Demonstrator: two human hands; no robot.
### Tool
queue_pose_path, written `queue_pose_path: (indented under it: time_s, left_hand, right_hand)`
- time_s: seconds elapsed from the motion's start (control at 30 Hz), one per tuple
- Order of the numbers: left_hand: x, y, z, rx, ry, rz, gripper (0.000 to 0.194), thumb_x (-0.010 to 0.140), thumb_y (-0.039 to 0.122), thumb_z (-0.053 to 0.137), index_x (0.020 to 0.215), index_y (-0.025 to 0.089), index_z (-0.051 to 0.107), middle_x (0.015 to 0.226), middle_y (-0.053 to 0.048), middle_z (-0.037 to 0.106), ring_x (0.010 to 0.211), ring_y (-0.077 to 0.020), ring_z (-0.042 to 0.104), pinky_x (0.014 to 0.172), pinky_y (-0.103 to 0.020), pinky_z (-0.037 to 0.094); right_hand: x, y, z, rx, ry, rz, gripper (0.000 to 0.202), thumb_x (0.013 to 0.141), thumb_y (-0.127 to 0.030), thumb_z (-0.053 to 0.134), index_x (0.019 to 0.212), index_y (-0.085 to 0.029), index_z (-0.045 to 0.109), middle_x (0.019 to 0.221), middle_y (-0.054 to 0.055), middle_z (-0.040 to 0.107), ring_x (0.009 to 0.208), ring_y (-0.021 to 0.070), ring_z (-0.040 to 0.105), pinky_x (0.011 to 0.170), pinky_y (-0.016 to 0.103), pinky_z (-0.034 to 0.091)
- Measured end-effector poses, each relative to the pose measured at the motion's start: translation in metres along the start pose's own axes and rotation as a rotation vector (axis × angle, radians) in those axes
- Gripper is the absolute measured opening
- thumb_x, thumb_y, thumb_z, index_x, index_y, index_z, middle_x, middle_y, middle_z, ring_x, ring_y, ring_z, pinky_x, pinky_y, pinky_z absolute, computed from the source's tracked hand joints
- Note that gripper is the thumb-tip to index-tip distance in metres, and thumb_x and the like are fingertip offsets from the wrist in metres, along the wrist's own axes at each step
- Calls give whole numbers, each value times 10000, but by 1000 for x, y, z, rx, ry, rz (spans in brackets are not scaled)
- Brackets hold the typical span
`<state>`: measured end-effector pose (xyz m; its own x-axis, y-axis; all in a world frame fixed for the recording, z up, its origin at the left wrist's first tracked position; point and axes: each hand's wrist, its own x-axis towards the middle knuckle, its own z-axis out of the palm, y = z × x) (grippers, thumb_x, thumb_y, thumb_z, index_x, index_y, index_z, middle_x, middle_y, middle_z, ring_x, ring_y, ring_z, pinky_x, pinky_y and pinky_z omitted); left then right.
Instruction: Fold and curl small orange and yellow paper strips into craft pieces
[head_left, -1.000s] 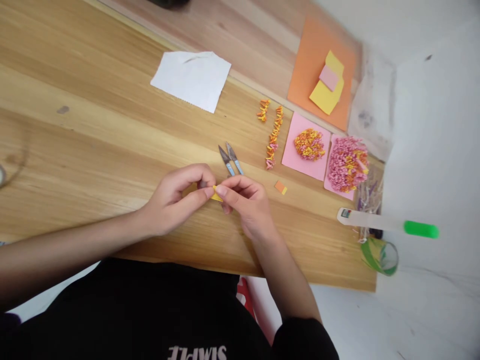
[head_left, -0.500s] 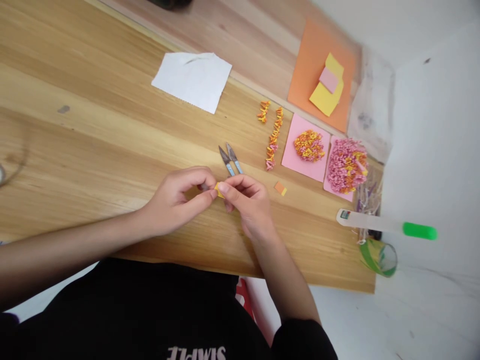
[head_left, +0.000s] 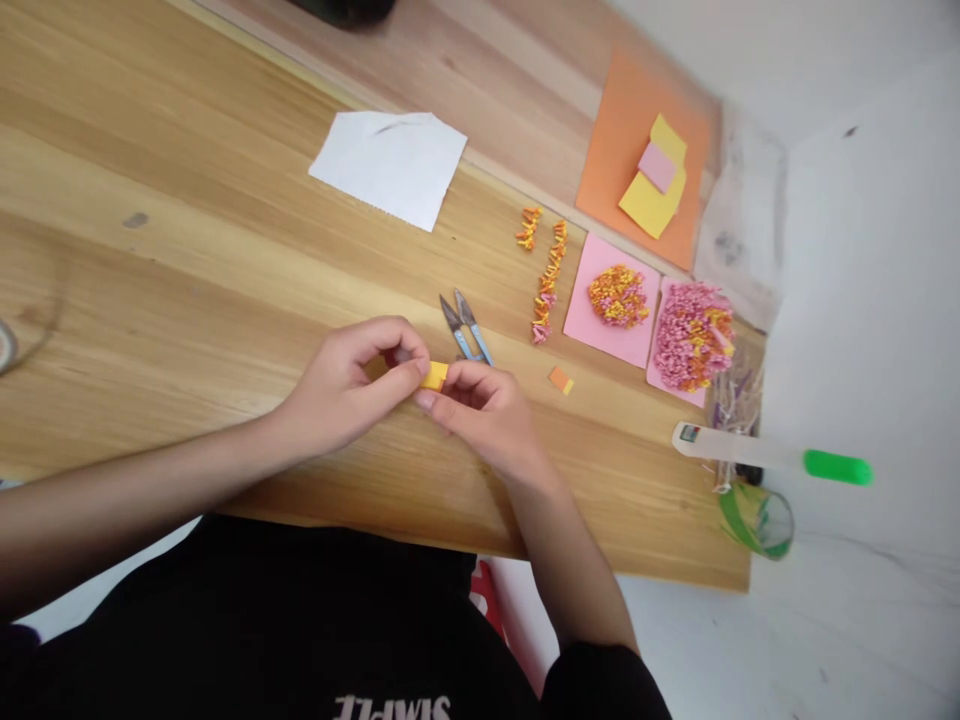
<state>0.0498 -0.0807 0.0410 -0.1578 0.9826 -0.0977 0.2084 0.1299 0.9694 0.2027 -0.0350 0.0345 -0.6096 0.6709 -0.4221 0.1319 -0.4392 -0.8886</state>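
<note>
Between my hands is a small folded piece of yellow paper. My left hand pinches its left end with thumb and bent forefinger. At its right edge, the curled fingers of my right hand hold it, the thumb low beneath the paper. Blue-handled thread snips lie on the table just beyond my right hand, blades pointing away. To the right lies a small orange and yellow paper piece. Folded orange, yellow and pink paper pieces form a row, with a shorter orange-yellow row beside it.
Piles of folded pieces, one mostly orange-yellow and one mostly pink, rest on pink squares. Behind them is an orange sheet with yellow paper. White paper, a green-capped tube and a clear green-banded cup are around.
My right thumb has moved down and left off the paper's face, so more of the yellow paper shows. My left hand has shifted slightly up and left. The view moved a little.
</note>
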Motion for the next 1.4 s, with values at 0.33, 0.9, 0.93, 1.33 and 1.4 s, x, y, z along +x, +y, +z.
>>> queue_pose_path:
  time_s: [0.33,0.9,0.93,1.33,1.4]
  left_hand:
    - [8,0,-5,-90,-203,-160,138,684,266,553,571,189,532,549,25,495,520,-104,433,498,-226,322]
    - [4,-3,1,-143,-211,-122,187,754,294,604,607,181,580,555,36,483,528,-94,425,507,-217,321]
    - [4,-2,1,-154,-214,-127,179,739,277,602,590,182,573,538,41,468,515,-90,410,498,-215,309]
    - [4,-2,-1,-293,-124,-90,98,711,214,656,621,178,640,634,17,616,626,-98,551,604,-201,442]
    - [3,-2,1,-289,-96,-82,72,707,217,686,653,178,656,680,11,643,657,-104,567,625,-206,458]
  right_hand:
    - [0,-4,-3,25,11,-17,234,681,-405,751,677,-197,645,585,-43,599,476,71,469,468,216,411]
    - [1,-2,-3,54,293,-129,126,689,-305,682,639,-200,634,532,-57,552,447,66,437,436,214,380]
    - [1,-2,-2,53,273,-123,126,686,-297,673,623,-200,622,518,-60,539,443,67,433,435,214,375]
    - [-1,-3,-2,9,284,-228,145,725,-307,643,643,-199,592,518,-62,500,454,68,412,452,221,352]
    - [-1,-3,-1,0,295,-251,141,726,-300,642,642,-198,594,525,-61,502,465,68,413,466,223,360]
